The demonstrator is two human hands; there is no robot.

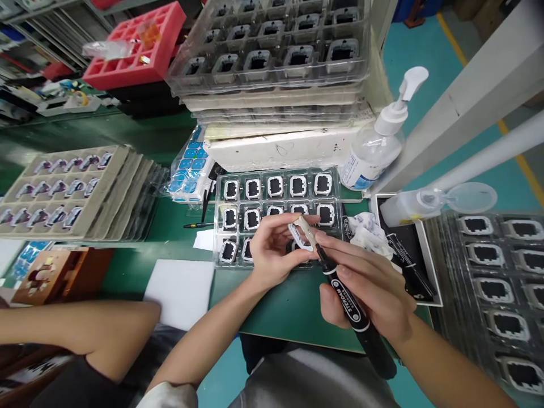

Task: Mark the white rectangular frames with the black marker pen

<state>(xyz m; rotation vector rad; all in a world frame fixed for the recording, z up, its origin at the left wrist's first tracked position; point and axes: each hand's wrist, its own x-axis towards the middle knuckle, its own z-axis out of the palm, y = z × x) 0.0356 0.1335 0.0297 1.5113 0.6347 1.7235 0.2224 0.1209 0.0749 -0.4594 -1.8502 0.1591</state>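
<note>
The left hand (272, 249) pinches a small white frame part (297, 235) between thumb and fingertips, its grip closed on the part's edges, holding it just above the near row of the clear parts tray (221, 218) on the green worktop (280, 306). The right hand (365, 289) has its grip wrapped shut around a black marker (346, 300), tip pointed up and left so that it meets the frame part at its right edge. To do this marking well, the part should probably be kept steady against the fingertips, with both hands braced close together as they are, so the tip touches only the intended spot; light pressure seems wise, since the frame looks thin and could twist. The thumb hides some of the part, so how much is already marked cannot be told. Right of the tray lie a crumpled cloth (374, 232) and two pump bottles (378, 147); another person's forearm (85, 328) rests left of the tray, well apart.
</note>
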